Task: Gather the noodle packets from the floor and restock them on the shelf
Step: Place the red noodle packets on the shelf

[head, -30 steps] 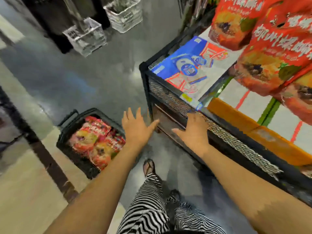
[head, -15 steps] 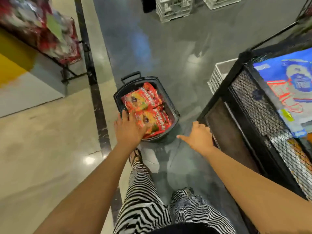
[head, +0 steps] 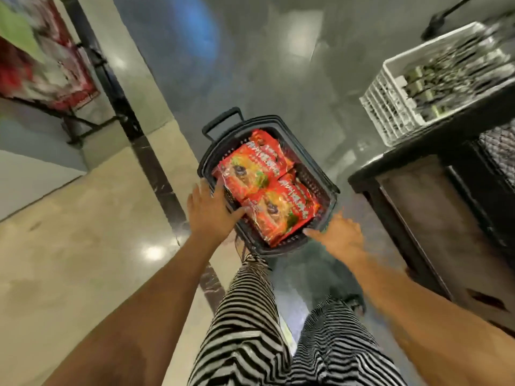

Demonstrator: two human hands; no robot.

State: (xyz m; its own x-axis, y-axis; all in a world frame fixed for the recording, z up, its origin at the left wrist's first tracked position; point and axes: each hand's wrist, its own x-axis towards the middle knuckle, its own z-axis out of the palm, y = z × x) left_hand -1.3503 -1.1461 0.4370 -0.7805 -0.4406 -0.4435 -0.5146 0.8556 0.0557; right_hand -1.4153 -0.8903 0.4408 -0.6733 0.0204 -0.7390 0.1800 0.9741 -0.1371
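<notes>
A black shopping basket (head: 320,179) stands on the floor in front of me, filled with several red noodle packets (head: 259,171). My left hand (head: 211,210) reaches over the basket's near left rim with fingers spread, and its thumb touches the nearest packet (head: 281,215). My right hand (head: 340,232) hovers at the basket's near right corner, fingers loose and empty. The black shelf unit (head: 434,196) stands to the right.
A white crate (head: 395,107) with dark items sits behind the shelf corner at the right. A display rack with red goods (head: 47,68) stands at the far left. My striped trouser legs (head: 250,316) are below the basket.
I have turned from the shelf towards the basket. Both hands have come down closer to it, and the left thumb now touches a packet.
</notes>
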